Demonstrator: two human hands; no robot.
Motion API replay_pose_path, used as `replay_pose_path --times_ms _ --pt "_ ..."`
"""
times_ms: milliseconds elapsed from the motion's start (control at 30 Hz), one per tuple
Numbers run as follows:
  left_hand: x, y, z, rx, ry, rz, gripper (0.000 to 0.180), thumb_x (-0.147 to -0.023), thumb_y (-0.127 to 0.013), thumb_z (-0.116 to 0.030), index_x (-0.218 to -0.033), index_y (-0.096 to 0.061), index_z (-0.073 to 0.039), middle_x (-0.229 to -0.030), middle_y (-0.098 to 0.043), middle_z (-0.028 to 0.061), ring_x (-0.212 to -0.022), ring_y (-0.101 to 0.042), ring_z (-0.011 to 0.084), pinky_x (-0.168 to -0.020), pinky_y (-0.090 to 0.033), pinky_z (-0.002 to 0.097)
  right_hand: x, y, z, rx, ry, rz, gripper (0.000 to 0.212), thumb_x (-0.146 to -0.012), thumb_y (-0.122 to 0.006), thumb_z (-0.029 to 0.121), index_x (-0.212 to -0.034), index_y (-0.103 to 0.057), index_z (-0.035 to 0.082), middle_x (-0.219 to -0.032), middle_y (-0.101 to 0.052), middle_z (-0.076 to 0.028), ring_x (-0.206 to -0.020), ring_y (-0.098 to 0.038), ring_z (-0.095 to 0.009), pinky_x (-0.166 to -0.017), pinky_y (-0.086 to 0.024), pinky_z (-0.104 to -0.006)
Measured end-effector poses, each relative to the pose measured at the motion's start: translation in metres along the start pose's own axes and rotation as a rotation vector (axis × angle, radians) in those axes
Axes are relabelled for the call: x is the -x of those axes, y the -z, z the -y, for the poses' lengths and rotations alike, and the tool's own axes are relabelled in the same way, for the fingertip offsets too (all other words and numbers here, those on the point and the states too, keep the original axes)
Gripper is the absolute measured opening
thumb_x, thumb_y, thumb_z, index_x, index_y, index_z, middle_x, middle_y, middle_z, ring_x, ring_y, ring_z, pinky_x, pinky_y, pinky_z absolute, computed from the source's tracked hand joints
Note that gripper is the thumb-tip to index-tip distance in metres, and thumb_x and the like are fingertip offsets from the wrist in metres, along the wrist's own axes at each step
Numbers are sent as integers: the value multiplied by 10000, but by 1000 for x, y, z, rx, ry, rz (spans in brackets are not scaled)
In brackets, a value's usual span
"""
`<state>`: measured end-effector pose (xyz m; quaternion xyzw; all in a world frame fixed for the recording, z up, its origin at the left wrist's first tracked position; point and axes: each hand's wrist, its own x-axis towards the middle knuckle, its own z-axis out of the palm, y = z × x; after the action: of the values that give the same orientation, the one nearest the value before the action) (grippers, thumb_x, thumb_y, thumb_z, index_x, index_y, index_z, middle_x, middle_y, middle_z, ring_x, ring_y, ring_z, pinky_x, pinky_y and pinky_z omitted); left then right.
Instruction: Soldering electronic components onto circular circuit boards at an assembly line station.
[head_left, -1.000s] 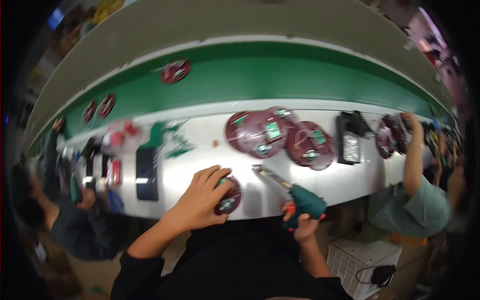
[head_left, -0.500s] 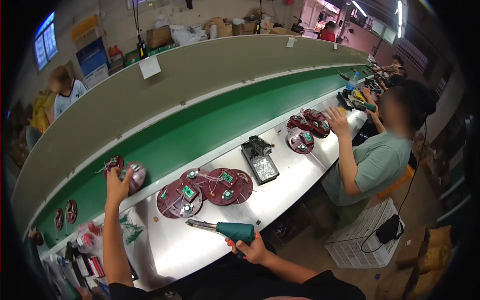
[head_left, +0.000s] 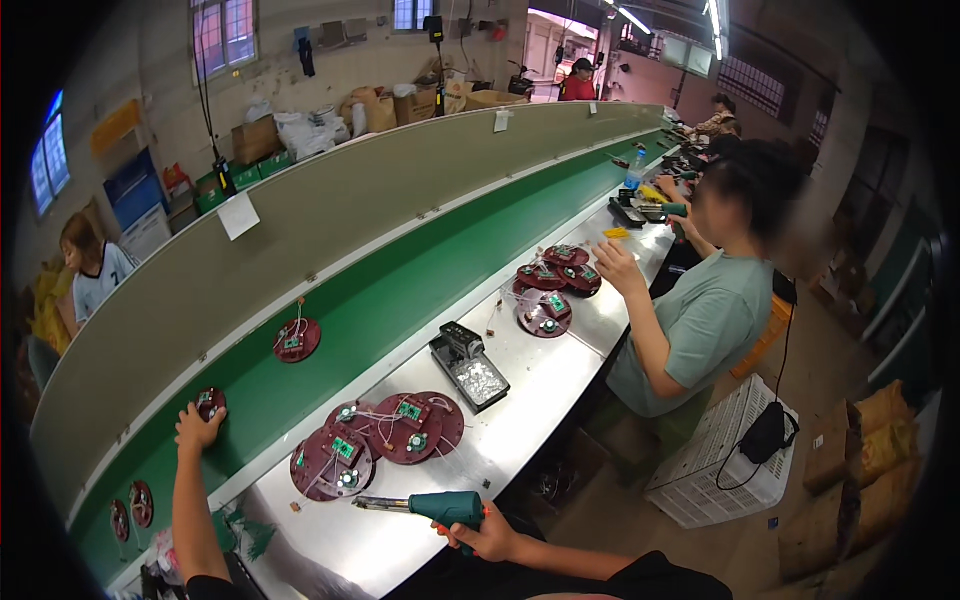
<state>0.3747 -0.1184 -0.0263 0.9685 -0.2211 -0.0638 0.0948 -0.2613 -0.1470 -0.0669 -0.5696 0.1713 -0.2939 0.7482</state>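
Watching from near the bench here. The left hand (head_left: 200, 428) is stretched way out over the green strip (head_left: 370, 320), fingers part-curled, thumb opposite, holding a small maroon disc (head_left: 209, 400) by the edge. Can't tell if the disc is touching the strip or if the grip is loosening.

The right hand (head_left: 492, 535) is wrapped snugly around the handle of a green pistol-shaped tool (head_left: 447, 508), long metal tip pointing left, right by the pile of maroon discs (head_left: 325, 463). Touching or just above? Can't say from this angle.

My two cents on the reach: hold it by the rim, keep fingers off the board and loose wires, lay it flat, and open the hand only once it's fully supported. Also watch that tip! If it's hot, I'd want it lifted clear of those wires while the attention's on the other side.

The bench (head_left: 350, 540) is shiny metal, with a black box (head_left: 462, 342) with silvery stuff in it past the pile. Another disc (head_left: 297, 341) sits on the strip, below a long beige divider (head_left: 330, 210). Off right there's a co-worker in a pale green tee (head_left: 715, 310) with their own disc stack (head_left: 545, 312), and a white crate (head_left: 725, 470) on the floor.
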Motion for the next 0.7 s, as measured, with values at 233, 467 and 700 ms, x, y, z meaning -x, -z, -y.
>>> replay_pose_path --times_ms 233,467,700 --pt "75 39 -32 -121 -312 -139 1039 -700 -911 -571 -1420 -554 89 -1283 -659 304 -1153 -686 468 -1002 -578 498 -1 -1 1 -17 -1 9 529 -1096 -667 401 -1338 -618 -67 -1105 -727 -95 -777 -646 -104 -749 -554 -281" --pt "294 135 -24 129 -770 280 802 -688 -947 -428 -1295 -659 9 -1227 -676 232 -1153 -660 417 -1019 -538 472 -6 -5 2 62 -6 -13 697 -1106 -592 514 -1471 -558 -79 -1111 -744 -128 -783 -673 -134 -769 -573 -324" --pt "399 63 7 169 -829 458 915 -695 -925 -452 -1351 -579 84 -1333 -589 282 -1187 -599 440 -1011 -549 460 -1 -1 6 115 97 -107 887 -1061 -525 702 -1416 -537 -110 -995 -683 -171 -693 -654 -189 -640 -543 -307"
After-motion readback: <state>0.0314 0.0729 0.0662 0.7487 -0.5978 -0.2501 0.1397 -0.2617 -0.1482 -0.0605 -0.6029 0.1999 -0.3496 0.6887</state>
